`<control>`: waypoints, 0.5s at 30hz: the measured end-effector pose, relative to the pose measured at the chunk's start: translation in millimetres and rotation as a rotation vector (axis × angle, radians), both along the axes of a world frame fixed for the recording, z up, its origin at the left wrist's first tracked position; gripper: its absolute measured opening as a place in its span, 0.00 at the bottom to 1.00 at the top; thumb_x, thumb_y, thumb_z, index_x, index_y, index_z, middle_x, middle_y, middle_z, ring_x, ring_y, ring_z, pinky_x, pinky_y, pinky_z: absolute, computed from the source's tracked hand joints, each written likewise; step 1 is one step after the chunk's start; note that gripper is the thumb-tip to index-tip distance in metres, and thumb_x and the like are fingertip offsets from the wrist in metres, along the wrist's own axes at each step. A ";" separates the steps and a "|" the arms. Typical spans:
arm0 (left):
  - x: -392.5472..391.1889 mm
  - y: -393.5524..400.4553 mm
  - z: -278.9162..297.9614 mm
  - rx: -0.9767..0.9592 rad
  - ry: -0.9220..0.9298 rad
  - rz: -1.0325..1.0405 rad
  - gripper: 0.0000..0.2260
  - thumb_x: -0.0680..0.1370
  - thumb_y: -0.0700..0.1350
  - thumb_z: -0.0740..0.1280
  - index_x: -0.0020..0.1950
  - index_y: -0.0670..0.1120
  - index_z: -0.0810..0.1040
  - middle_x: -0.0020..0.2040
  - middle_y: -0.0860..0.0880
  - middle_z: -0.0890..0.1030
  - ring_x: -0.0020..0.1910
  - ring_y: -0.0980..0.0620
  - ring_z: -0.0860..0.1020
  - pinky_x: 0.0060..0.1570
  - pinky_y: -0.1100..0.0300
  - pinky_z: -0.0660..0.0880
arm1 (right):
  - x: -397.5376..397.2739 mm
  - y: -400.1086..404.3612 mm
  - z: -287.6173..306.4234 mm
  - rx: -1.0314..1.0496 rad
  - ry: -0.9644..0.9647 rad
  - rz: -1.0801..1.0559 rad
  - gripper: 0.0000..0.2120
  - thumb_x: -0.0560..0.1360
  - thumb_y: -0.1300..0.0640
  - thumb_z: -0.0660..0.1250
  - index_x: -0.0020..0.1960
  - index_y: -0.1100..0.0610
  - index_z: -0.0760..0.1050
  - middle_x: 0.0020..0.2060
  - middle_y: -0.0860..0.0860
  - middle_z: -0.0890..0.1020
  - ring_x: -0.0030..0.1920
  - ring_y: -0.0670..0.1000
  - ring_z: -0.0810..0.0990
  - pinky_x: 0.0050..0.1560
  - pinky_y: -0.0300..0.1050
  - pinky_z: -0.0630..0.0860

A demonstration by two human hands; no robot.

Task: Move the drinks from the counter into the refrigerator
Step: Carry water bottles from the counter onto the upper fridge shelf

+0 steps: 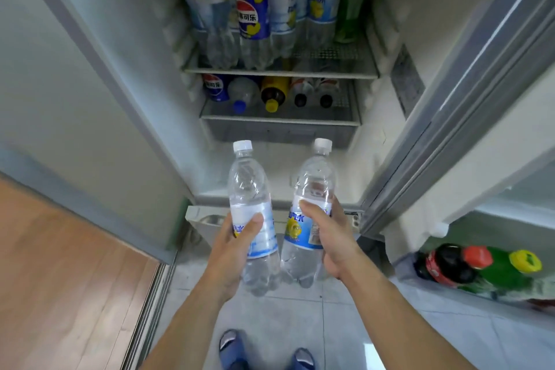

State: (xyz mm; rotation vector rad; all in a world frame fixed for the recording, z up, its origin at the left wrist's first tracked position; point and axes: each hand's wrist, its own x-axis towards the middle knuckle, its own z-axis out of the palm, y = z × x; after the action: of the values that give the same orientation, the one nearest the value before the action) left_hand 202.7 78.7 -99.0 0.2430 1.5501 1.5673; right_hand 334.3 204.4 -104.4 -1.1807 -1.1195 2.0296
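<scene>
My left hand (232, 252) grips a clear bottle with a white cap and white-blue label (250, 189), held upright in front of the open refrigerator. Beside it, my right hand (329, 237) grips a second clear bottle with a white cap and a yellow lemon label (313, 177). The two bottles nearly touch at their bases. Inside the refrigerator, the upper shelf (336, 70) carries several standing bottles, among them a blue cola bottle (251, 13). A lower shelf (279, 120) holds several bottles lying on their sides, caps toward me.
The refrigerator door (468, 93) stands open on the right; its lower door bin holds a dark cola bottle (444, 264) and a green bottle (504, 275). A wooden surface (60, 273) lies at left. Tiled floor and my blue slippers (232, 348) are below.
</scene>
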 end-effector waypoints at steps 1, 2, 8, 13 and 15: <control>-8.2 10.2 3.6 0.010 0.005 -0.017 0.31 0.59 0.60 0.76 0.60 0.50 0.80 0.52 0.46 0.86 0.50 0.48 0.85 0.51 0.50 0.81 | -4.0 6.5 2.2 0.016 -0.001 -0.027 0.17 0.69 0.53 0.76 0.55 0.43 0.77 0.47 0.50 0.87 0.46 0.52 0.87 0.44 0.47 0.83; -16.3 20.5 7.3 0.020 0.011 -0.036 0.31 0.58 0.60 0.77 0.58 0.51 0.81 0.52 0.47 0.86 0.49 0.49 0.85 0.50 0.50 0.81 | -8.3 13.1 4.6 0.033 0.004 -0.050 0.17 0.69 0.53 0.76 0.56 0.44 0.77 0.48 0.50 0.87 0.46 0.52 0.87 0.45 0.48 0.82; -62.9 92.3 54.5 0.148 0.078 -0.212 0.26 0.62 0.59 0.79 0.58 0.55 0.80 0.51 0.50 0.86 0.50 0.49 0.85 0.50 0.50 0.80 | -39.7 59.9 55.5 0.200 0.042 -0.177 0.22 0.62 0.49 0.76 0.54 0.46 0.77 0.45 0.48 0.87 0.44 0.50 0.87 0.38 0.44 0.82; -94.2 166.0 103.8 0.304 0.285 -0.292 0.21 0.70 0.53 0.76 0.61 0.56 0.76 0.55 0.54 0.84 0.55 0.55 0.83 0.56 0.57 0.78 | -71.6 113.1 119.3 0.441 0.087 -0.326 0.20 0.64 0.52 0.77 0.54 0.47 0.77 0.45 0.46 0.87 0.46 0.48 0.87 0.42 0.44 0.83; -100.1 191.3 122.1 0.358 0.386 -0.322 0.20 0.73 0.50 0.75 0.62 0.57 0.73 0.54 0.59 0.82 0.54 0.61 0.81 0.51 0.65 0.78 | -81.6 131.5 142.4 0.547 0.067 -0.398 0.23 0.61 0.47 0.78 0.54 0.43 0.75 0.46 0.44 0.87 0.47 0.47 0.87 0.45 0.46 0.83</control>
State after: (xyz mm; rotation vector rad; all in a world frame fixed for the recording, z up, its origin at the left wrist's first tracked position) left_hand 102.6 270.0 23.0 0.9947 1.4086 1.5861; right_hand 252.7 335.9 38.0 -0.9479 -1.1904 1.3372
